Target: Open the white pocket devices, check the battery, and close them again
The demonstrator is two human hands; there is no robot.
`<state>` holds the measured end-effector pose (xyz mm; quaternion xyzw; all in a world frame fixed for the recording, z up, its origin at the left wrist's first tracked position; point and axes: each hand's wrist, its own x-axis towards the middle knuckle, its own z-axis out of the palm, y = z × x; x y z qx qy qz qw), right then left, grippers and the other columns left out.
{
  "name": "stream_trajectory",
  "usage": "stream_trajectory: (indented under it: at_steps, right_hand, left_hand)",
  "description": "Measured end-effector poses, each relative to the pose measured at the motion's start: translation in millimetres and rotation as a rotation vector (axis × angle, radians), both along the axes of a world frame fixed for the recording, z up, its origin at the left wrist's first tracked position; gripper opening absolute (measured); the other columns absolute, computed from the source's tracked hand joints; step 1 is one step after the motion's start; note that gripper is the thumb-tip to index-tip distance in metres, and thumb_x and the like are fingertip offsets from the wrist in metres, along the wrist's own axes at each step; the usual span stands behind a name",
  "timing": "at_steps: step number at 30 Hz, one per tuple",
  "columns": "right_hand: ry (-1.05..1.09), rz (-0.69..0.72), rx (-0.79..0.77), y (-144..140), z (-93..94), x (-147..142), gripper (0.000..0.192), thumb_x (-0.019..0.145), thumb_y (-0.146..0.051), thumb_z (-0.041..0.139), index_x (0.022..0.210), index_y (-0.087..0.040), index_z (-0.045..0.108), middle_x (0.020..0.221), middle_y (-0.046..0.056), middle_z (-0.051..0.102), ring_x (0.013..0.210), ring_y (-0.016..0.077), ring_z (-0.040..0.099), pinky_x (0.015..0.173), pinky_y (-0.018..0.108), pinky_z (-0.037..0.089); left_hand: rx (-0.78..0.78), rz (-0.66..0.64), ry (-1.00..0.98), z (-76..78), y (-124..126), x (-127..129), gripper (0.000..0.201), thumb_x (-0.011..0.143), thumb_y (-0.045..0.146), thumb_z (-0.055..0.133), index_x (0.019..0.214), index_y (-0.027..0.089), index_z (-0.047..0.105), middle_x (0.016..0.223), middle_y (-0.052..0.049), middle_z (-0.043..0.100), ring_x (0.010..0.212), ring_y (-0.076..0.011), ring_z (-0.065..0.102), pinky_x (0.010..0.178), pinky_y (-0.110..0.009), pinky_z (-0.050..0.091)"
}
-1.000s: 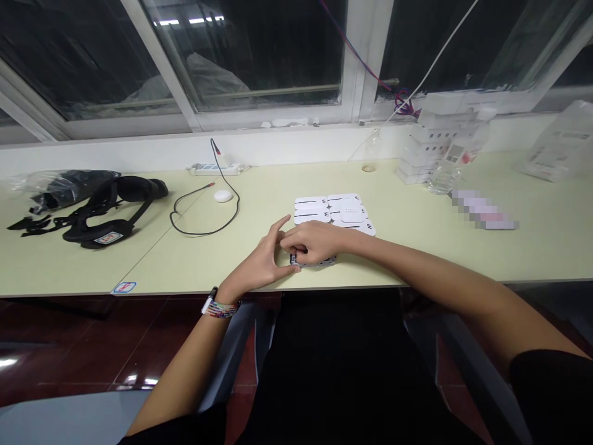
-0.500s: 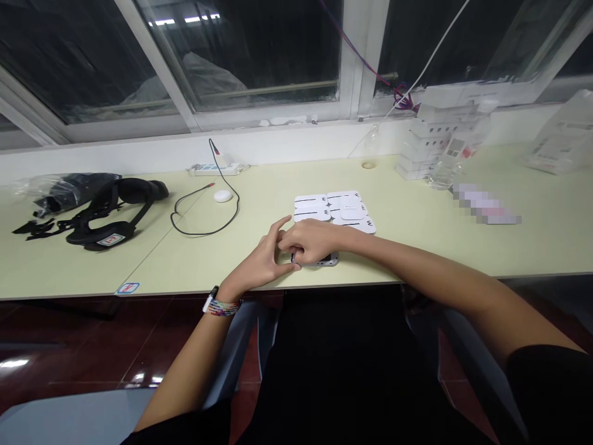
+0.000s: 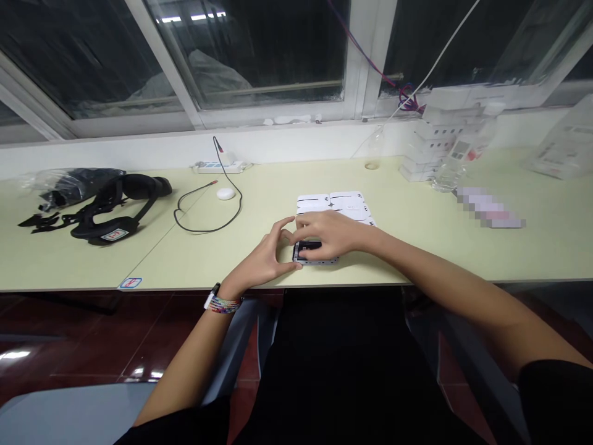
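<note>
A small flat white case with a black top and a barcode-like label point(image 3: 303, 254) lies near the table's front edge. My left hand point(image 3: 260, 256) steadies its left end, with the thumb at the near corner and the index finger curved toward the far side. Above the case, my right hand point(image 3: 328, 235) has its thumb and index finger apart. The right thumb rests over the black top; the other fingers reach across the far edge and hide part of it. Just behind lie white cards with black lines point(image 3: 315, 203), partly covered by my right hand.
A black cable point(image 3: 204, 231) loops around a round white object point(image 3: 225, 194) near a power strip point(image 3: 217, 167). To the left is a black headset-like frame point(image 3: 109, 210). White boxes point(image 3: 419, 164) and a clear bottle point(image 3: 449, 176) stand at the right rear.
My right hand has uncurled from the case's left end and shifted slightly right, its thumb and index finger spreading. More of the black top and label shows. My left hand stays put.
</note>
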<state>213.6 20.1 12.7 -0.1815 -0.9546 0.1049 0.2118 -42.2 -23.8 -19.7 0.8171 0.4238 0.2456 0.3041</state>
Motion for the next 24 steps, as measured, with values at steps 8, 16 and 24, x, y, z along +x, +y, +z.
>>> stream_trajectory:
  at_steps: [8,16,24]
  right_hand:
    - [-0.096,-0.061,-0.006,-12,1.2,1,0.019,0.099,-0.037,0.072,0.111,-0.022,0.073,0.107,0.007,0.063,0.093,0.0230,0.057,0.076,0.034,0.041]
    - [0.089,-0.229,-0.142,-36,22.5,45,0.019,0.089,-0.027,0.073,0.105,-0.025,0.062,0.110,0.005,0.063,0.089,0.0228,0.059,0.076,0.036,0.043]
    - [0.227,-0.306,-0.216,-54,-13.0,105,0.022,0.087,-0.022,0.076,0.100,-0.027,0.060,0.107,0.005,0.064,0.099,0.0264,0.063,0.088,0.042,0.053]
  left_hand:
    - [0.021,0.002,0.019,-2.3,1,-2,0.102,0.093,0.042,0.086,0.174,0.037,0.025,0.140,-0.011,0.068,0.147,-0.0389,0.058,0.129,-0.063,0.038]
    - [-0.005,-0.029,-0.011,-2.9,2,-1,0.099,0.092,0.036,0.085,0.171,0.038,0.026,0.144,-0.010,0.069,0.145,-0.0374,0.060,0.130,-0.064,0.037]
    - [0.026,-0.022,0.033,-0.8,1,0,0.094,0.091,0.035,0.084,0.168,0.036,0.031,0.146,-0.009,0.070,0.146,-0.0368,0.060,0.129,-0.061,0.039]
